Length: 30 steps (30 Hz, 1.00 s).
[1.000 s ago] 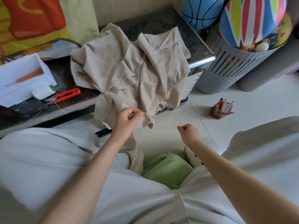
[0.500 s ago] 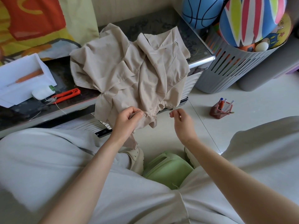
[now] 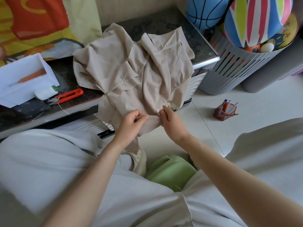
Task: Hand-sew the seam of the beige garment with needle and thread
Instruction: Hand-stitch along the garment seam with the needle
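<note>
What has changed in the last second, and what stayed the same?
The right hand moved left, back to the edge of the beige fabric garment, pinching the thin needle there. The left hand kept gripping that edge; the orange thread snips stayed put.
</note>
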Motion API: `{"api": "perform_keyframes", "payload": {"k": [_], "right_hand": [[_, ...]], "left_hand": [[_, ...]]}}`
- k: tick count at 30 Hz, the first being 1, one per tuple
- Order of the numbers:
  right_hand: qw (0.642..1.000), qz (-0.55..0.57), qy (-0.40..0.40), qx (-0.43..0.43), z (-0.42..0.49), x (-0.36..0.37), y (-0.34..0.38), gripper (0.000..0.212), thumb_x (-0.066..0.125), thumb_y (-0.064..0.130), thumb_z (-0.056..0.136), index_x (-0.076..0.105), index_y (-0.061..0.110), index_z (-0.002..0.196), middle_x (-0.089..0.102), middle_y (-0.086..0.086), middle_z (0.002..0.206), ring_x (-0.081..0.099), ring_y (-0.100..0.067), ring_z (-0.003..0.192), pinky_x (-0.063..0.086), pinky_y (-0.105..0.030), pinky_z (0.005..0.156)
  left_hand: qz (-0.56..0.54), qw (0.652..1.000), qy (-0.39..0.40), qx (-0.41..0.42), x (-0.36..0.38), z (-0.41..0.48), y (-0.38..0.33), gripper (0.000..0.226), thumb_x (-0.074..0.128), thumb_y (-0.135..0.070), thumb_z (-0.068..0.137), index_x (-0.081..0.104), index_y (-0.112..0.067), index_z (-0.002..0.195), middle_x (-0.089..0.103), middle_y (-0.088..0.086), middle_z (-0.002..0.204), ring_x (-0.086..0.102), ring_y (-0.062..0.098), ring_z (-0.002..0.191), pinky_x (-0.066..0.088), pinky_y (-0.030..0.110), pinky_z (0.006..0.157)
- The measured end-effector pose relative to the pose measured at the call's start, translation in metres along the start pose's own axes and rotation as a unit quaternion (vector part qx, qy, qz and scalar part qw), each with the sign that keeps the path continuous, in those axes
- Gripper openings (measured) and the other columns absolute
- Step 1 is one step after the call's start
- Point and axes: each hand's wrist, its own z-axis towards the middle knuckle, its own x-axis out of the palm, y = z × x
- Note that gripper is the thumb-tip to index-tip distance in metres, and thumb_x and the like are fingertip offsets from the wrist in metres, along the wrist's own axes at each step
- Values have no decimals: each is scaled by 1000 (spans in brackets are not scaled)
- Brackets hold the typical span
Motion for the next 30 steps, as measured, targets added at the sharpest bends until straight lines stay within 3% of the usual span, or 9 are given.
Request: {"api": "perform_keyframes", "payload": {"k": [4,7,10,12,15,19,25,27,30], "right_hand": [[1000,-10,-17,11,-1,-6,-1,24,36,13,101,46,10,80,50,6,72,43,-15,66,31,-23,57],[999,-25,-29,14,-2,-12,-1,34,35,12,101,39,20,68,42,9,65,38,-7,59,33,-14,53],[999,-23,-27,16,-2,-15,-1,30,37,19,101,45,12,72,41,6,63,37,-15,61,32,-16,52],[1000,-24,-8,10,-5,-17,-1,32,43,28,99,46,10,74,38,5,61,35,-14,59,31,-18,51],[1000,-17,22,-8,-7,-18,0,27,56,34,93,51,14,75,37,9,60,34,-9,55,29,-18,52],[1000,7,18,-25,-5,-20,1,18,62,26,89,53,18,76,45,7,64,38,-7,59,30,-18,55],[999,23,6,-34,0,-19,1,14,62,23,90,59,14,79,51,1,65,40,-10,61,31,-20,56],[999,32,3,-38,1,-18,2,13,63,22,89,62,13,81,53,1,66,42,-11,63,33,-21,58],[998,48,-3,-44,1,-16,2,11,63,21,89,62,17,79,54,2,67,43,-10,65,34,-21,61]], "left_hand": [[49,999,20,7,-1,3,12,25,62,-13,90,53,-18,68,41,-7,61,36,4,58,30,24,59],[121,992,12,32,-3,5,13,13,64,-13,88,60,-13,76,55,-2,71,46,6,62,37,16,62],[222,972,-10,72,-5,5,14,4,63,-5,87,63,-9,85,56,2,86,49,2,66,36,4,65],[239,967,-10,81,-5,4,14,6,60,-4,88,62,-10,86,57,1,86,49,0,67,36,4,64],[201,978,-19,51,-4,6,13,16,57,-4,89,55,-17,80,59,-2,75,52,4,64,39,13,62],[23,999,-18,-37,-5,8,6,24,50,-1,93,54,-20,78,56,-4,70,50,7,66,39,16,64],[-227,968,-8,-110,-2,8,0,30,35,4,97,47,-14,77,45,-1,73,41,8,71,32,22,66],[-236,965,-12,-115,-2,8,-2,29,34,2,99,47,-14,79,48,-1,78,43,8,75,34,21,68],[-131,988,-16,-83,-3,5,-3,24,40,-6,100,51,-17,81,52,-1,85,47,9,82,37,20,74]]}}
